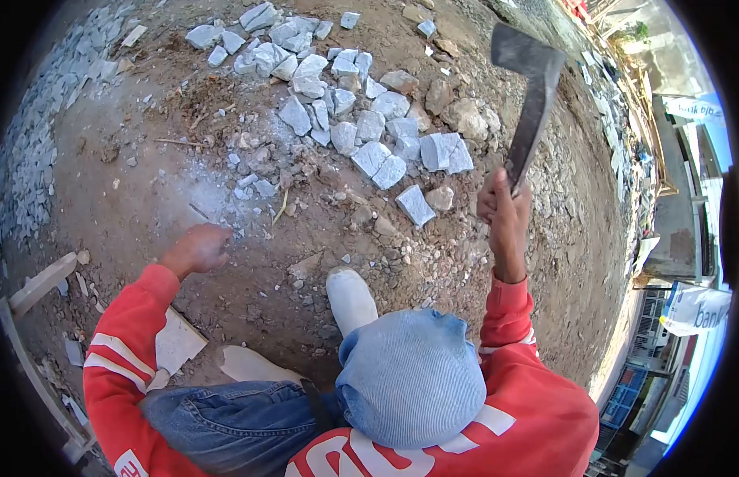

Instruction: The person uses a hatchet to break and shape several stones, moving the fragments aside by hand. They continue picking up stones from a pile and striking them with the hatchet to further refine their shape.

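Note:
In the head view my right hand [506, 205] is raised at the right, its fingers wrapped around the dark handle of a hatchet-like metal tool [532, 111]. The broad head points up and to the left, above the ground. My left hand [201, 248] is low on the left, close to a patch of pale dust [206, 199]. Its fingers are curled, and I cannot see whether anything is in them. A small dark bar [198, 212] lies in the dust just beyond that hand. Several broken grey stones [369, 127] lie ahead, between the two hands.
Crushed grey stone [27, 159] is heaped along the left. My white boots [351, 300] stand on bare soil. A wooden frame [43, 285] and a flat pale slab [178, 342] are at lower left. Rubble, boards and buildings run along the right.

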The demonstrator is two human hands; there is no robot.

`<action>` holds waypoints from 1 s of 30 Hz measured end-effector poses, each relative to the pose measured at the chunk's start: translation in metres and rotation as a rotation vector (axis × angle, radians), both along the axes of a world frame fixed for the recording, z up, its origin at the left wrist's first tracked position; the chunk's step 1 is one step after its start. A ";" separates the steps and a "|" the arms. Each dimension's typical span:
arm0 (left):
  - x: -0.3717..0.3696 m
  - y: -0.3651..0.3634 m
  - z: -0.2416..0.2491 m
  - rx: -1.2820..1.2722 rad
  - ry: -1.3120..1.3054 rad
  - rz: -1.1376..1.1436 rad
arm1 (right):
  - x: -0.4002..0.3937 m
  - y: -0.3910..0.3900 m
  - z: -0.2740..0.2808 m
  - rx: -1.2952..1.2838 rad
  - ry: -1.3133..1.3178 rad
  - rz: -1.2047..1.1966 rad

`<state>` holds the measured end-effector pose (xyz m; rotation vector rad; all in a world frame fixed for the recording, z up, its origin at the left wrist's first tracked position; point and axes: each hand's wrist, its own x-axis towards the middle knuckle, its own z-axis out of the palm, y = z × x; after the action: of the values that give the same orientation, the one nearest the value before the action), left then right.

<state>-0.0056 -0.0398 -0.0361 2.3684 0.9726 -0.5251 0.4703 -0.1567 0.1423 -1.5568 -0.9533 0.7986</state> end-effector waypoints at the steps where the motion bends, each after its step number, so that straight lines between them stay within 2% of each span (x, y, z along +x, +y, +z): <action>1: -0.005 -0.005 -0.006 -0.007 0.012 -0.009 | 0.002 0.007 0.028 0.229 -0.017 0.021; 4: -0.015 -0.007 -0.008 -0.092 0.120 -0.067 | 0.014 0.023 0.065 0.731 -0.166 0.018; 6: -0.026 0.001 -0.014 -0.097 0.154 -0.078 | 0.014 0.032 0.034 0.947 -0.228 -0.149; 7: -0.027 0.005 -0.015 -0.105 0.183 -0.083 | 0.013 0.035 -0.003 0.948 -0.246 -0.264; 8: -0.024 0.011 -0.011 -0.094 0.180 -0.084 | 0.019 0.031 -0.064 0.836 -0.217 -0.354; 10: -0.015 0.022 0.001 -0.041 0.221 0.025 | 0.017 -0.002 -0.216 0.132 -0.210 -0.594; 11: -0.011 0.024 0.005 -0.035 0.222 0.019 | 0.010 -0.012 -0.225 -0.372 0.100 -0.413; 12: -0.005 0.028 0.009 0.013 0.189 0.026 | 0.011 -0.012 -0.223 -0.360 0.102 -0.413; 14: 0.003 0.033 0.018 0.062 0.161 0.037 | 0.017 -0.011 -0.208 -0.502 0.386 -0.350; 16: 0.013 0.025 0.023 0.058 0.039 0.016 | 0.011 -0.014 -0.162 -0.522 0.359 -0.322; 20: 0.014 0.006 0.013 -0.005 0.035 -0.009 | 0.008 0.005 -0.066 -0.178 0.078 -0.325; 23: 0.010 -0.003 0.008 -0.095 0.107 -0.049 | 0.015 0.010 -0.004 0.253 -0.093 -0.350; 25: 0.000 -0.001 -0.001 -0.128 0.150 -0.062 | 0.019 0.017 0.017 0.532 -0.225 -0.344; 26: -0.003 0.004 -0.004 -0.129 0.152 -0.068 | 0.020 0.021 0.020 0.648 -0.322 -0.344; 28: -0.008 0.012 -0.008 -0.111 0.201 -0.060 | 0.017 0.030 -0.009 0.798 -0.321 -0.358; 30: -0.009 0.020 -0.004 -0.050 0.155 -0.017 | 0.008 0.027 -0.098 0.666 -0.175 -0.461</action>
<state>-0.0147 -0.0198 -0.0400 2.3208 0.9956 -0.7395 0.4786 -0.1301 0.0444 -1.1868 -0.8214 0.0015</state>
